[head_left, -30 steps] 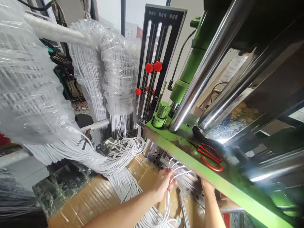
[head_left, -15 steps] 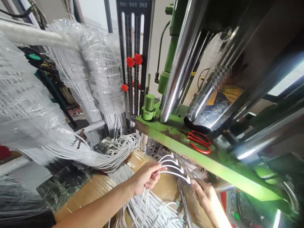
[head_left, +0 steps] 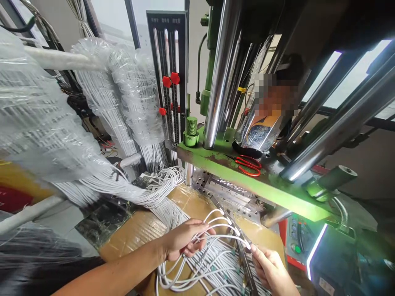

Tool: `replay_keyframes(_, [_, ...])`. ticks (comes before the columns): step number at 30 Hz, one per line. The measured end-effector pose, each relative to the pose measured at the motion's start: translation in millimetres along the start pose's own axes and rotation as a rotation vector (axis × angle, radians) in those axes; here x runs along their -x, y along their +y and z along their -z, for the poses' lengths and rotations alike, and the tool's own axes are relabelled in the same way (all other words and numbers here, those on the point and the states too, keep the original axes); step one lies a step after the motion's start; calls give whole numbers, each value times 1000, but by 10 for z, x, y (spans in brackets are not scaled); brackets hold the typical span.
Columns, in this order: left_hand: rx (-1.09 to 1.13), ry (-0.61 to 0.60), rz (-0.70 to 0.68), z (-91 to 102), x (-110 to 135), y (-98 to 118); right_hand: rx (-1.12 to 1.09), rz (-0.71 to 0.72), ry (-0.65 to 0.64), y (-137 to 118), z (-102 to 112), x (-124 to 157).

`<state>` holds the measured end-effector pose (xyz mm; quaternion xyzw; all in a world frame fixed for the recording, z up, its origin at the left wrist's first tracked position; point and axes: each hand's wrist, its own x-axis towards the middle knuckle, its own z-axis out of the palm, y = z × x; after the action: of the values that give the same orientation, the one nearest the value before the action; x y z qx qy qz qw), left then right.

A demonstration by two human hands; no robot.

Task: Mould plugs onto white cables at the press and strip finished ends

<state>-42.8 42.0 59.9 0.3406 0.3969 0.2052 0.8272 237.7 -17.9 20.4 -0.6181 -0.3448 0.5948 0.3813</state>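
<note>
My left hand (head_left: 188, 240) is closed around several thin white cables (head_left: 212, 224), which fan out to the right from its fingers. Their white moulded ends (head_left: 237, 232) lie along a long dark metal bar (head_left: 243, 259). With thumb and finger, my right hand (head_left: 270, 265) pinches at the end of the nearest cable, beside the bar. What sits inside that pinch is partly hidden. Below both hands spreads a pile of white cables (head_left: 216, 265) on brown cardboard (head_left: 129, 230).
A green press plate (head_left: 253, 185) with red-handled scissors (head_left: 248, 165) on it stands ahead, above a metal mould (head_left: 231, 189). Steel columns (head_left: 219, 78) rise from it. Plastic-wrapped cable bundles (head_left: 135, 94) hang at left. Another person (head_left: 265, 127) is behind the press.
Both hands and the cable ends have come back from beneath the press plate, toward me, and are now over the cable pile. The mould is more visible. My view has shifted slightly.
</note>
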Motion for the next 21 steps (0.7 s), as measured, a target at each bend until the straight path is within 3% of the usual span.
replay_keyframes(16, [45,3,41,-20,17,-23,-144,-79,-105,109,53,-61])
replay_keyframes(19, [53,-1,53,-7,4,-11,-97,-83,-100,142,57,-90])
replay_keyframes(21, [66,-19,61,-3,-16,5,43,1,-57,166,52,-99])
